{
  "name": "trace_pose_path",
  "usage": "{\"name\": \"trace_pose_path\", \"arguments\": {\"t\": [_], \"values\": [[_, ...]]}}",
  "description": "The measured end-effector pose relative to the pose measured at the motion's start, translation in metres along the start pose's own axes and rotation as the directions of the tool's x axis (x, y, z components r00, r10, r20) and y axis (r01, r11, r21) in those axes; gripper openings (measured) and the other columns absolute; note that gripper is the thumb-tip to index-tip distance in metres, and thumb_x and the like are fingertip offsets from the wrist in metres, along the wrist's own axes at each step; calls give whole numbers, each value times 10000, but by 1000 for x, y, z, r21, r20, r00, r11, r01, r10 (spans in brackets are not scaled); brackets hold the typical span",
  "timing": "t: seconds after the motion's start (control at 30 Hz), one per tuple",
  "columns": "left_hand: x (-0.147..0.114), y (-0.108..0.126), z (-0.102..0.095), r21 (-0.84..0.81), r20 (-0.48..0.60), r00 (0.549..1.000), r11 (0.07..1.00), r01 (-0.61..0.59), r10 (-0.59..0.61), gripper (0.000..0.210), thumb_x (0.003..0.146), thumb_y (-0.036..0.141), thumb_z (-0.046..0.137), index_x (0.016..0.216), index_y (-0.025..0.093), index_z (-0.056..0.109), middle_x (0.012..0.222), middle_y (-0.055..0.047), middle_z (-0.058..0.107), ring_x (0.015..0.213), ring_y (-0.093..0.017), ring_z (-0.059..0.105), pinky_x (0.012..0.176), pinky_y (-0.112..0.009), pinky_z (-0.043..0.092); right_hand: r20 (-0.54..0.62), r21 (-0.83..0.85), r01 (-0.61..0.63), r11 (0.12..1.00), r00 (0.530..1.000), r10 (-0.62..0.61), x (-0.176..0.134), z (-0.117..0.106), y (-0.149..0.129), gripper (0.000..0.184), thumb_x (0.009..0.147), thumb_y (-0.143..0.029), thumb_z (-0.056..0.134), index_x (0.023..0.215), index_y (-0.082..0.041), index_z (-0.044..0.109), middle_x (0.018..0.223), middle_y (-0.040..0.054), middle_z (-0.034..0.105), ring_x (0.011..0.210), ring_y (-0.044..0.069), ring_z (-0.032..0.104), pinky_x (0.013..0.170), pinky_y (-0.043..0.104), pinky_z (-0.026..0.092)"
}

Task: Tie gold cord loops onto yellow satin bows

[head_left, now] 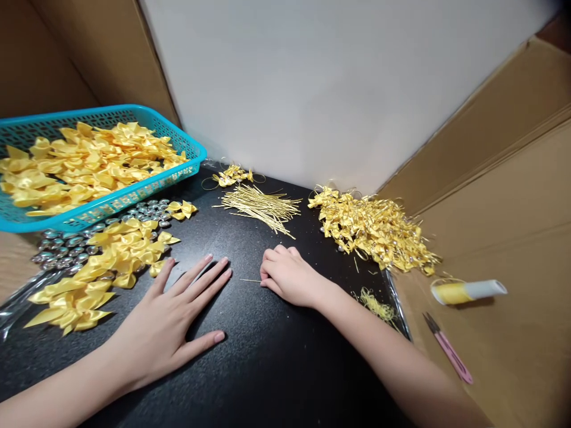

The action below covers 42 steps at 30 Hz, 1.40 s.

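Gold cord piece (pixel 250 280): single thin strand flat on the black table (pixel 267 356), near its middle, one end pinched under the right hand's curled fingertips.

Left to right:
- Teal basket (pixel 107 205) at the far-left corner, heaped with plain yellow satin bows; looks like bulk stock kept contained.
- Loose yellow bows (pixel 111 255) spilled along the left edge over a clear bag of silver beads (pixel 62 244), probably a working batch within reach.
- Left hand (pixel 173 321) flat, fingers spread, palm down on bare table beside the bows; holds nothing.
- Cut gold cords (pixel 263 205) bundled at the far edge.
- Right hand (pixel 289 276) loosely curled, closed on the strand's end.
- Finished bows pile (pixel 375 229) toward the far-right corner, loops and beads attached.
- Off the right edge, on cardboard: yellow thread spool (pixel 464 291), pink snips (pixel 448 351).

No legible writing or brands.
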State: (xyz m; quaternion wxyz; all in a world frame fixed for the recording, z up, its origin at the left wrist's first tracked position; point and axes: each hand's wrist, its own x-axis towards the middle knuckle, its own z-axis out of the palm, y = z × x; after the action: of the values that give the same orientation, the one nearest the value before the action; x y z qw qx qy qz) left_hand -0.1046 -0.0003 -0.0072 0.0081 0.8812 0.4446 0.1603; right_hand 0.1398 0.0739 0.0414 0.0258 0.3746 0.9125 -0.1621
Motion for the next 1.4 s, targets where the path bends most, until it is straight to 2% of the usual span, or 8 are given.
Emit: {"name": "trace_pose_path", "arguments": {"t": [0.6,0.7,0.77,0.83,0.9,1.07,1.27,1.4], "values": [[4,-4,-3,41,1,998,997,-64,64,811,898,524,506,1575,210,188,1574,-128,370,1429,-376,342,1186,-591,41,-82,120,-95,988,991,105,-39,11,7,85,934,-222,610,871,-167,626,997,58,618,963,207,497,850,351,363],[23,2,-7,-32,-19,997,996,-82,81,737,888,491,543,1522,178,335,1555,-161,399,1391,-376,400,1180,-598,87,-85,116,-82,990,992,92,-39,10,4,85,937,-226,607,888,-161,629,1013,61,620,978,211,504,856,355,369],[46,9,-9,-159,24,993,981,-109,114,561,893,447,566,1389,186,530,1466,-149,523,1294,-343,515,1129,-528,288,-100,106,-66,992,992,76,-39,7,2,84,940,-229,601,901,-160,629,1023,62,620,985,213,507,861,357,372],[73,16,-10,-346,136,983,936,-68,122,410,896,421,582,1231,196,654,1270,-123,668,1129,-286,619,986,-408,455,-121,100,-54,994,990,66,-40,3,0,80,942,-230,598,910,-163,626,1022,62,621,980,212,510,860,357,377],[97,21,-9,-531,259,943,846,-44,211,251,902,378,587,1002,204,739,1034,-79,740,969,-241,662,879,-329,490,-138,101,-45,994,989,59,-42,0,-1,77,943,-227,593,912,-165,624,1015,63,621,967,210,514,855,359,385],[129,12,-1,-791,458,797,590,164,393,359,936,408,552,813,149,768,761,-50,730,700,-176,640,655,-229,462,-179,203,-41,978,981,78,-53,0,8,65,932,-228,608,896,-176,619,989,50,623,964,206,521,871,368,411],[128,3,9,-848,473,810,428,313,346,349,920,418,577,858,147,788,780,-58,719,703,-160,584,655,-223,440,-400,547,-25,837,870,288,-72,8,31,33,904,-190,628,933,-202,639,1002,38,647,983,186,562,916,369,435],[128,7,9,-856,485,811,369,363,327,325,903,415,603,842,163,798,782,-57,724,688,-149,558,652,-223,430,-410,660,0,751,838,360,-75,20,28,90,838,-190,712,927,-203,699,994,40,662,988,188,585,925,376,443]]}}
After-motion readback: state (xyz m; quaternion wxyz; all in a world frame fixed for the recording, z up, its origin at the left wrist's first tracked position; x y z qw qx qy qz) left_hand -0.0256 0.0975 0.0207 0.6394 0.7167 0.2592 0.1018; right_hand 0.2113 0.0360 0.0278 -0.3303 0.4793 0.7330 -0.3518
